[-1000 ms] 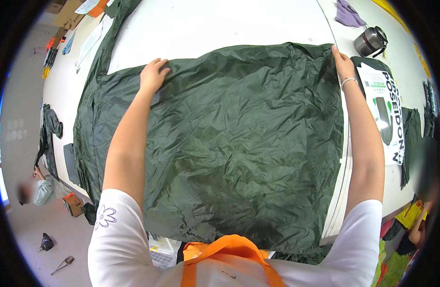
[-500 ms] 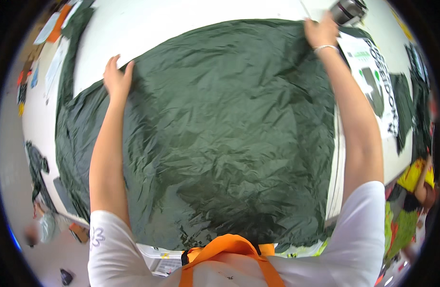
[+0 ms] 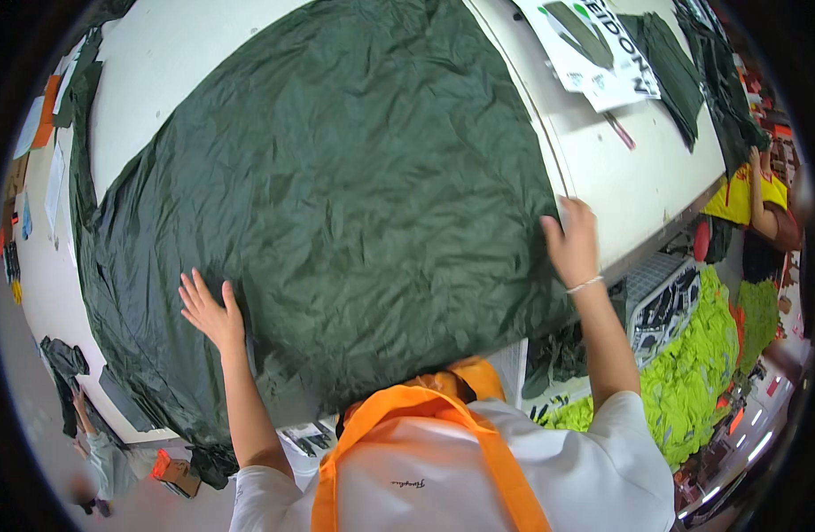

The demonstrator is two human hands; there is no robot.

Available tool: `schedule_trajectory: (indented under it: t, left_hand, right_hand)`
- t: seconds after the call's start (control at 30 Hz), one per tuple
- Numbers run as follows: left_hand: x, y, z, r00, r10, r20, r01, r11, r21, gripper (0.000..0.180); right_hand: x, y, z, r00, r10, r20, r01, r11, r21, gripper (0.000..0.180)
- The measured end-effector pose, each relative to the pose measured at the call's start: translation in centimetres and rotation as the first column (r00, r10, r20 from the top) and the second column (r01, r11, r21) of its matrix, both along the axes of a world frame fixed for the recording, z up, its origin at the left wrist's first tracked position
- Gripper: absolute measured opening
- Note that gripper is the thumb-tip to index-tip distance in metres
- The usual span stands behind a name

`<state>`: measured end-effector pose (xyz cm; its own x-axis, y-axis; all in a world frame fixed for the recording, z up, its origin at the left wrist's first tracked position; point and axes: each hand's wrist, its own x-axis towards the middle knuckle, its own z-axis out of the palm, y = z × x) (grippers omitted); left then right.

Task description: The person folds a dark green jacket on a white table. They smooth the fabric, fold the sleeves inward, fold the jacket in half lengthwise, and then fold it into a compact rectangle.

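A large sheet of dark green crinkled fabric (image 3: 336, 186) lies spread over a white table (image 3: 638, 177). My left hand (image 3: 210, 312) rests flat on the fabric near its lower left part, fingers spread. At the fabric's right edge my right hand (image 3: 574, 241), with a bracelet on the wrist, lies on the cloth where it meets the bare white table. I cannot tell whether those fingers pinch the edge. The fabric hangs over the near table edge in front of my orange apron straps.
Printed paper sheets (image 3: 593, 44) and more dark green cloth pieces (image 3: 682, 62) lie at the far right of the table. Bright green-yellow garments (image 3: 691, 372) are heaped below the table on the right. Another person (image 3: 762, 204) stands at the right. More dark cloth (image 3: 88, 257) drapes the left.
Both hands have come back from the far corners of the fabric toward me, now near its close side edges. The view has swung so the table runs diagonally.
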<state>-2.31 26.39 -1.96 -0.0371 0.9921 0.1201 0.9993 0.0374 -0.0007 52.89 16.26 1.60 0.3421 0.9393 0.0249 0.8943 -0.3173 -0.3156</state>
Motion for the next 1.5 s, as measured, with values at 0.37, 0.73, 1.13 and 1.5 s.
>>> schedule_trajectory:
  t: [0.37, 0.73, 1.13, 1.5]
  left_hand:
    - [-10.2, -12.0, -3.6, 0.988, 0.153, 0.019, -0.153, 0.988, -0.005, 0.063]
    - [-15.7, -16.7, 1.9, 0.773, 0.045, 0.632, -0.237, 0.946, 0.222, 0.051]
    - [-44.6, -40.6, -8.7, -0.186, 0.425, 0.886, -0.780, 0.484, -0.396, 0.102]
    - [-43.6, -39.8, -3.7, -0.297, 0.560, 0.773, -0.719, 0.401, -0.567, 0.064]
  right_hand:
    - [4.4, -16.4, 1.8, 0.413, -0.620, -0.667, 0.282, 0.783, -0.554, 0.037]
    - [9.3, -21.0, -9.6, 0.653, -0.536, -0.535, 0.698, 0.700, 0.151, 0.064]
    - [-6.6, -21.1, -7.9, 0.042, -0.599, -0.799, 0.444, 0.728, -0.522, 0.024]
    - [-12.7, -23.6, -6.0, 0.969, -0.237, -0.069, 0.239, 0.971, 0.021, 0.049]
